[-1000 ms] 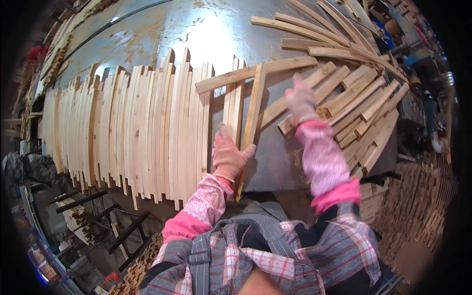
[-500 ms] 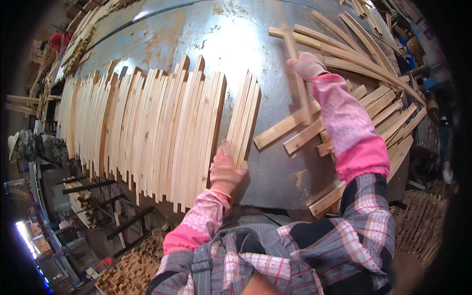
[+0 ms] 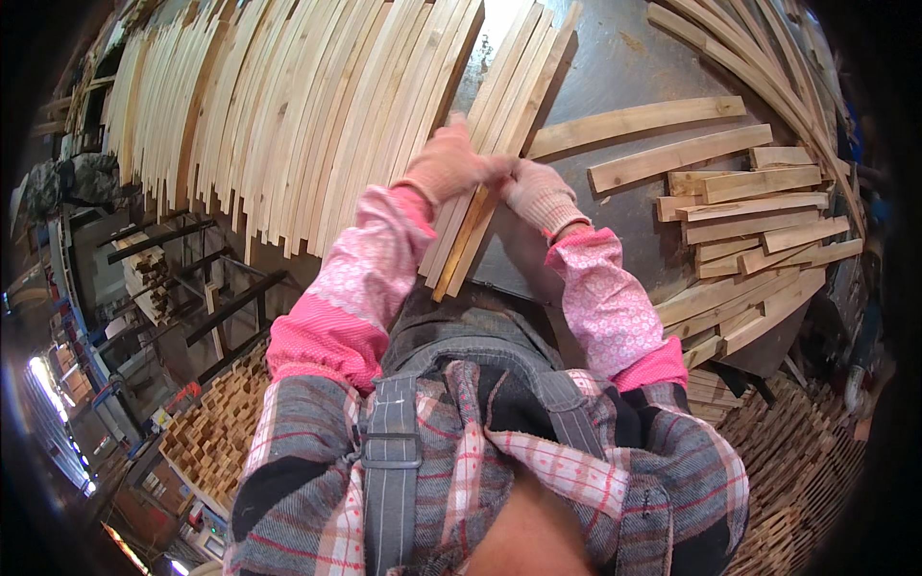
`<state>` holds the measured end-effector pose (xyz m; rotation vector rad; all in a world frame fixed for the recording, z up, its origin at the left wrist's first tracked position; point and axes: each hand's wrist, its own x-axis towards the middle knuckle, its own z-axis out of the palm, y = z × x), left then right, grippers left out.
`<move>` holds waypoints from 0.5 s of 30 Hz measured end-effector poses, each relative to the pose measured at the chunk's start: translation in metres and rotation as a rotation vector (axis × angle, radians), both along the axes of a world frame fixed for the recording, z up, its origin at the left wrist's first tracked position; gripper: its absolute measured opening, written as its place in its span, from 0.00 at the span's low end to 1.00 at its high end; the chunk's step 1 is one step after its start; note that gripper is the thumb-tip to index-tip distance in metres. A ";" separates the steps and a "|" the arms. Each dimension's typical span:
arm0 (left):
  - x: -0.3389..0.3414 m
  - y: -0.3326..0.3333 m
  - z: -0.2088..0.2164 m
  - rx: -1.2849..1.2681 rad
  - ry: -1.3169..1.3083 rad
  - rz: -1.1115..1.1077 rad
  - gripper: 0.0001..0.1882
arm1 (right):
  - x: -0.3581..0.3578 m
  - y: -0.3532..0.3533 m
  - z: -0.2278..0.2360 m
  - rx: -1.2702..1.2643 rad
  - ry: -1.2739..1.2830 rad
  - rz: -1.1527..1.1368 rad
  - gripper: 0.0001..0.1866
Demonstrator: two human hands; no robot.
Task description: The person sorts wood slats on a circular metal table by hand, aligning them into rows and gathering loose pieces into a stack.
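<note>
Wearing a pale pinkish glove, my left hand (image 3: 449, 171) lies over a narrow group of wooden strips (image 3: 501, 84), its thumb stretched to the right and its fingers apart. Against the right side of that group, my gloved right hand (image 3: 540, 197) is closed around the edge of the outermost wooden strip (image 3: 538, 88); its fingertips are partly hidden. The two hands meet at the left thumb. To the left, a wide row of wooden strips (image 3: 307, 115) lies side by side, with uneven near ends and a narrow gap before the small group.
Two loose strips (image 3: 682, 156) lie on the metal table (image 3: 615, 72) to the right. Beyond them are a pile of short pieces (image 3: 754, 213) and long curved strips (image 3: 759, 67). Stacked wood blocks (image 3: 221, 422) stand below left, near black metal bars (image 3: 235, 307).
My right hand has come from the far right with a strip to the small group's right side. My left hand stays at the group. The view has tilted down toward my body.
</note>
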<state>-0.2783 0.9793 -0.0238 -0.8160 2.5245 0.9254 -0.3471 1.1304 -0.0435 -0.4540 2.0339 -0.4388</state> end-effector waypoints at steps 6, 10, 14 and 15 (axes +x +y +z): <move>-0.036 0.025 -0.001 -0.162 -0.121 -0.081 0.68 | -0.016 0.015 0.035 0.052 -0.170 0.153 0.24; -0.037 -0.008 0.000 -0.074 -0.098 -0.254 0.67 | -0.058 0.030 -0.001 0.078 0.602 -0.242 0.20; -0.037 0.004 -0.026 -0.124 0.031 -0.242 0.67 | -0.099 0.046 -0.047 -0.137 0.935 -0.053 0.20; -0.036 -0.002 -0.025 -0.092 0.023 -0.246 0.68 | -0.099 0.043 -0.030 0.020 0.869 0.038 0.20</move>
